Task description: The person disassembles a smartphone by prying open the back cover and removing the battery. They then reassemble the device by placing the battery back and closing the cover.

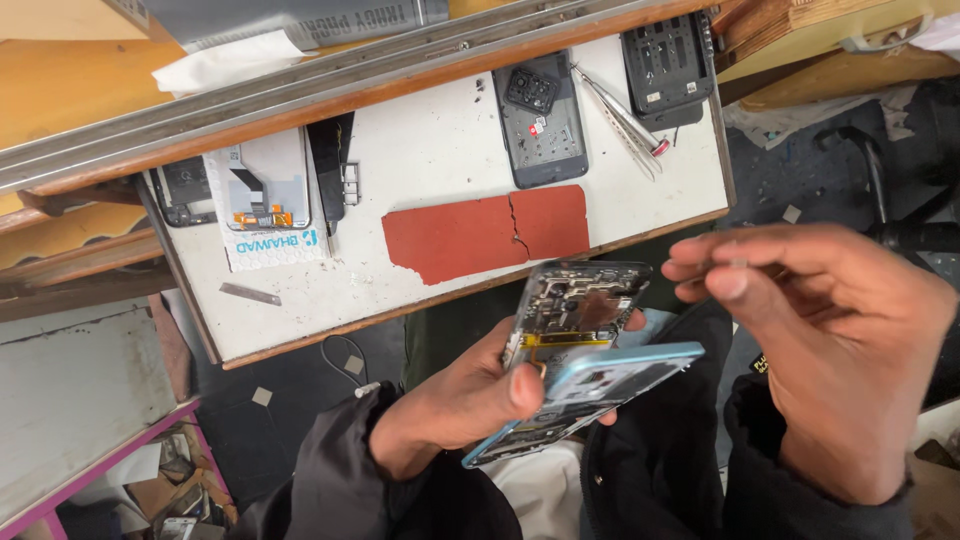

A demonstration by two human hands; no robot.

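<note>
White workbench (440, 150) behind; left grip (470, 400) clasps opened phone (580, 350).

Tweezers (625, 125) between phone (541, 120) — frame (668, 62)

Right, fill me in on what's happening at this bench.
A person is working on an opened phone with a light blue frame. The left hand holds it above the lap, insides facing up, circuit parts and a yellow strip exposed. The right hand is beside it, fingers pinched together on something too small to make out. On the white bench behind lie a red mat, tweezers, another dark phone body and further phone parts.
</note>
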